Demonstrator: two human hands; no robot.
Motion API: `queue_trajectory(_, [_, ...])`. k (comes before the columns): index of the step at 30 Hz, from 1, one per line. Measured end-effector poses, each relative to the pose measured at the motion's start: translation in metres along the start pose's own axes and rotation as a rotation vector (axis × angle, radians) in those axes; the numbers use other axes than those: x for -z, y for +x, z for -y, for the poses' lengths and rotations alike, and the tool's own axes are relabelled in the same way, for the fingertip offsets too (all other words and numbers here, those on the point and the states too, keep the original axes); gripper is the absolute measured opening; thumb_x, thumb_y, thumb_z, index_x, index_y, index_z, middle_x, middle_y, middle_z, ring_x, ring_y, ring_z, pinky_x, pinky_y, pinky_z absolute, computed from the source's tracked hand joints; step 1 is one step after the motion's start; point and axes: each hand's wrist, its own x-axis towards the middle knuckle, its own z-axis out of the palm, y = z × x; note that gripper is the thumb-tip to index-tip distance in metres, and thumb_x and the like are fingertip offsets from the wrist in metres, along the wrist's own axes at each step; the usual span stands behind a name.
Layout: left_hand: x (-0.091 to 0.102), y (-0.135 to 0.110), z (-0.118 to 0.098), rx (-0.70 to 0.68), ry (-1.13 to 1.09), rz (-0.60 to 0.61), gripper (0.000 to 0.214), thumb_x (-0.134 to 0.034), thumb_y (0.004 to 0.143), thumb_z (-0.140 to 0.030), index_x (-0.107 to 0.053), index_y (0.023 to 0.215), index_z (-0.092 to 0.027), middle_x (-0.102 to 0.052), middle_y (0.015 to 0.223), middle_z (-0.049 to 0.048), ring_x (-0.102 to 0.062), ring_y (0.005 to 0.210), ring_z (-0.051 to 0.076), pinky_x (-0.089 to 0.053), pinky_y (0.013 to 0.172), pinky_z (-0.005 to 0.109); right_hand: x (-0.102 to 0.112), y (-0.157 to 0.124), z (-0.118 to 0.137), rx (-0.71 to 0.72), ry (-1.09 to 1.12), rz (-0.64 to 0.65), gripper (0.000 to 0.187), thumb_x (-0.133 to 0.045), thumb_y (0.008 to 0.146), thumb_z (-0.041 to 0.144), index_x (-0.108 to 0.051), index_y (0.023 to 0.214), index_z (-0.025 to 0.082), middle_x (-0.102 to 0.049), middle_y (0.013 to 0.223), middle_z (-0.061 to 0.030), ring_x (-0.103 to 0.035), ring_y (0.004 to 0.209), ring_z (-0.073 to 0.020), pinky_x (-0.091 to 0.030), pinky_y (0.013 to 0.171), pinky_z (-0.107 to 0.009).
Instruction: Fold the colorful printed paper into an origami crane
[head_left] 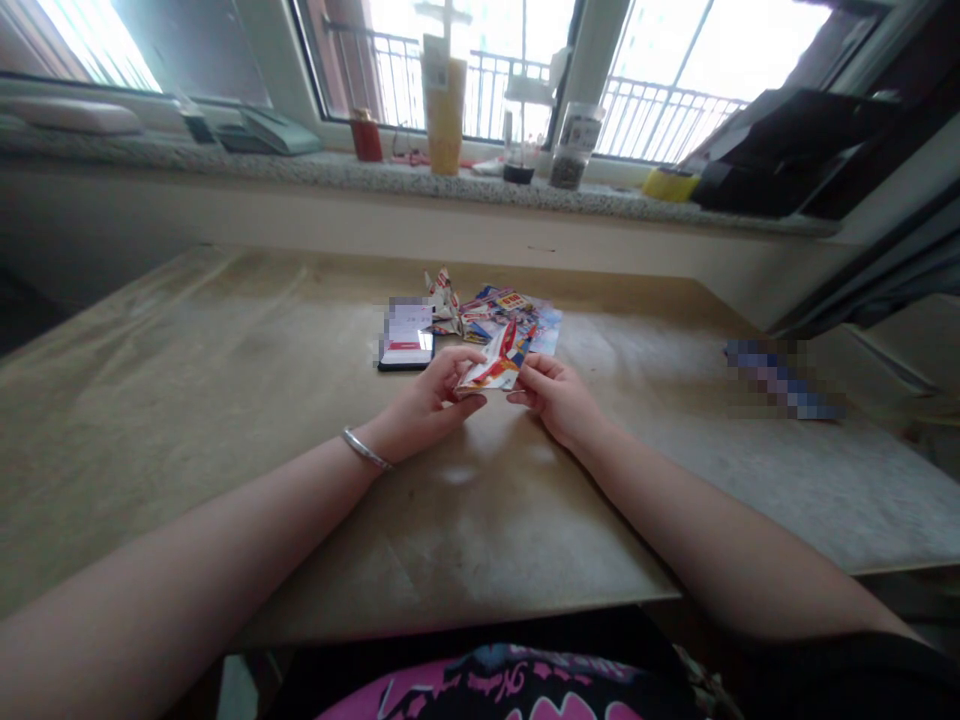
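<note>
A piece of folded printed paper (pixel 496 366), white with red, blue and orange, is held above the table between both hands. My left hand (pixel 442 388), with a silver bangle at the wrist, grips its left side between thumb and fingers. At the right edge of the paper, my right hand (pixel 553 392) pinches it. Just beyond lies a pile of colourful printed paper sheets (pixel 517 305). A folded paper shape (pixel 444 302) with pointed tips stands left of the pile. Beside it is a phone (pixel 407 340) with a lit screen, partly blurred out.
The wide table (pixel 315 400) has a pale brown cover. A blurred bluish object (pixel 780 380) lies at its right side. On the stone windowsill (pixel 315 165) stand a red jar (pixel 366 135), a tall yellow container (pixel 445 115), a clear jar (pixel 576 145) and a black object (pixel 780 150).
</note>
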Motion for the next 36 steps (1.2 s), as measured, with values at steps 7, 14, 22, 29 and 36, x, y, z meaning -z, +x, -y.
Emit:
queue_trajectory(7, [0.002,0.000,0.001,0.025,0.123,0.016,0.033,-0.060,0.079,-0.031,-0.046,0.106,-0.020,-0.052,0.090,0.0007,-0.051,0.074,0.012,-0.043,0.065,0.023,0.001,-0.001,-0.002,0.023,0.046,0.018,0.043,-0.082,0.051,0.049,-0.059,0.077,0.022,-0.069,0.076,0.0016,-0.064,0.065,-0.0120,-0.056,0.068,-0.028])
queue_trajectory(14, [0.002,0.000,0.001,-0.004,0.137,0.033,0.037,-0.064,0.077,-0.030,-0.049,0.110,-0.020,-0.056,0.097,0.0031,-0.056,0.079,0.014,-0.048,0.073,0.028,0.003,0.001,-0.003,0.044,0.008,-0.009,0.039,-0.076,0.058,0.045,-0.057,0.083,0.024,-0.070,0.081,0.0006,-0.068,0.074,-0.0171,-0.057,0.068,-0.031])
queue_trajectory(22, [0.005,0.005,0.004,0.151,0.116,-0.179,0.038,-0.067,0.074,-0.035,-0.052,0.105,-0.017,-0.062,0.097,0.0044,-0.062,0.084,0.018,-0.050,0.078,0.031,0.001,-0.004,-0.003,0.178,-0.129,-0.026,0.043,-0.065,0.065,0.030,-0.051,0.106,0.030,-0.054,0.126,-0.0008,-0.061,0.102,-0.0175,-0.057,0.076,-0.031])
queue_trajectory(29, [0.006,0.007,0.015,0.218,0.203,-0.242,0.049,-0.065,0.073,-0.024,-0.047,0.117,-0.013,-0.054,0.114,0.0106,-0.059,0.098,0.020,-0.053,0.084,0.032,-0.003,-0.012,0.000,0.326,-0.406,-0.011,0.068,-0.069,0.069,0.037,-0.041,0.130,0.032,-0.032,0.145,-0.0065,-0.050,0.117,-0.0228,-0.057,0.077,-0.032])
queue_trajectory(36, [0.002,0.000,0.009,-0.040,0.393,0.005,0.053,-0.059,0.077,-0.016,-0.046,0.128,-0.016,-0.052,0.110,0.0082,-0.057,0.091,0.015,-0.052,0.086,0.033,0.002,-0.007,-0.009,0.335,-0.539,0.003,0.069,-0.072,0.067,0.032,-0.046,0.131,0.033,-0.034,0.143,-0.0071,-0.054,0.113,-0.0225,-0.056,0.082,-0.035])
